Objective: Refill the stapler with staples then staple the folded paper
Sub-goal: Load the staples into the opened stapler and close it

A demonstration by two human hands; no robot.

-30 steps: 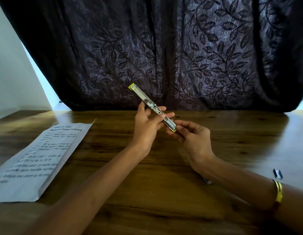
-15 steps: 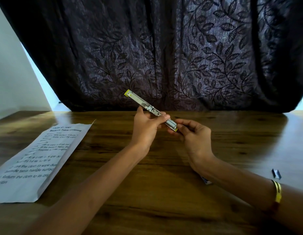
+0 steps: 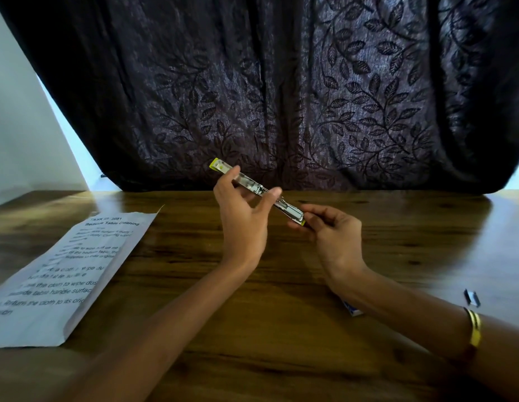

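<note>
The stapler (image 3: 257, 192) is held above the surface (image 3: 281, 329), tilted, its yellow tip away from you. Your left hand (image 3: 243, 219) pinches its middle between thumb and fingers; your right hand (image 3: 331, 236) closes its grip on the near end. Keep the left-hand pinch firm and the channel facing up while the right hand works the near end. Whether staples are loaded cannot be told. A loose staple strip (image 3: 471, 297) lies at right, the folded paper (image 3: 58, 280) at left, both well apart from the stapler
</note>
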